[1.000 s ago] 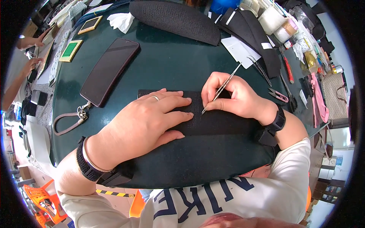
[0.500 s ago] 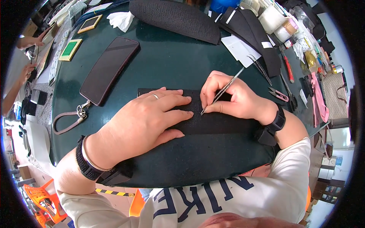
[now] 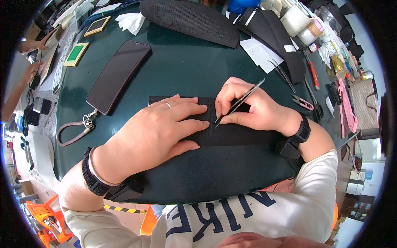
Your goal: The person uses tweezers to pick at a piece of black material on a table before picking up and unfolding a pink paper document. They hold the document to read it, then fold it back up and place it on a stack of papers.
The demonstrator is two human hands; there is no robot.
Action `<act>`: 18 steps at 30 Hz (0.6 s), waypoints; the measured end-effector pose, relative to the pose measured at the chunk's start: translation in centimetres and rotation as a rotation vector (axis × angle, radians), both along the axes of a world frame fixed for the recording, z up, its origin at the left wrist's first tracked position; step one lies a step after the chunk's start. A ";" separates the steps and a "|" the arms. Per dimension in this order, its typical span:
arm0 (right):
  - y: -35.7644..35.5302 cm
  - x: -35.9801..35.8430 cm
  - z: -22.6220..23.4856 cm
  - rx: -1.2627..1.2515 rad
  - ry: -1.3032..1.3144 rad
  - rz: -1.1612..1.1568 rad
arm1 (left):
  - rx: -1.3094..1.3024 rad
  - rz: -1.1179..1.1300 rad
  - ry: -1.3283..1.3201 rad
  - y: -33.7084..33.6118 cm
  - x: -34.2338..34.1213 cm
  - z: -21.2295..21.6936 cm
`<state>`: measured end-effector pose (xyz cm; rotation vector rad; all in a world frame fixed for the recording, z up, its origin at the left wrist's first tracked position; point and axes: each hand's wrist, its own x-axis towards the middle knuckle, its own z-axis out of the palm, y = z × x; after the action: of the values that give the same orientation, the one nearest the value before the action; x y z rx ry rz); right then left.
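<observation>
My left hand (image 3: 159, 130) lies flat, fingers spread, pressing down a black fabric strip (image 3: 237, 135) on the dark green table (image 3: 178, 62). A ring sits on one finger. My right hand (image 3: 252, 109) grips thin metal tweezers (image 3: 240, 101), whose tip touches the strip just right of my left fingertips. Both wrists wear black bands.
A dark phone (image 3: 118, 76) with a grey wrist strap (image 3: 74, 132) lies at the left. A long black mesh piece (image 3: 190, 16) and black strips (image 3: 269, 31) sit at the back. Spare tweezers (image 3: 281, 74), snips (image 3: 304, 102), white paper (image 3: 260, 51) and jars (image 3: 304, 25) are at the right. Another person's hands (image 3: 31, 45) are at the far left.
The tweezers' tip has shifted slightly along the strip. My left hand stays pressed in place.
</observation>
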<state>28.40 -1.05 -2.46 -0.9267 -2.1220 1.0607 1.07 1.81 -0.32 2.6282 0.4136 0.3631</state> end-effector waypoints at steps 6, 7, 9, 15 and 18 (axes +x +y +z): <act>0.2 0.0 0.0 0.201 -0.048 0.043 | 0.003 -0.001 0.004 0.0 0.0 0.0; 0.2 0.0 0.1 0.226 -0.069 0.049 | 0.004 0.000 0.004 0.0 0.0 -0.1; 0.1 0.0 0.3 0.275 -0.111 0.060 | -0.003 -0.001 0.004 0.0 0.0 0.0; 0.0 0.1 0.2 -0.069 -0.011 -0.020 | -0.008 -0.001 0.006 0.1 -0.1 0.0; 0.0 0.1 0.2 -0.093 0.031 -0.021 | -0.007 -0.006 0.010 0.1 -0.1 0.0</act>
<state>28.45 -1.10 -2.23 -0.9680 -2.0482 1.1636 1.01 1.88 -0.34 2.6246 0.4089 0.3461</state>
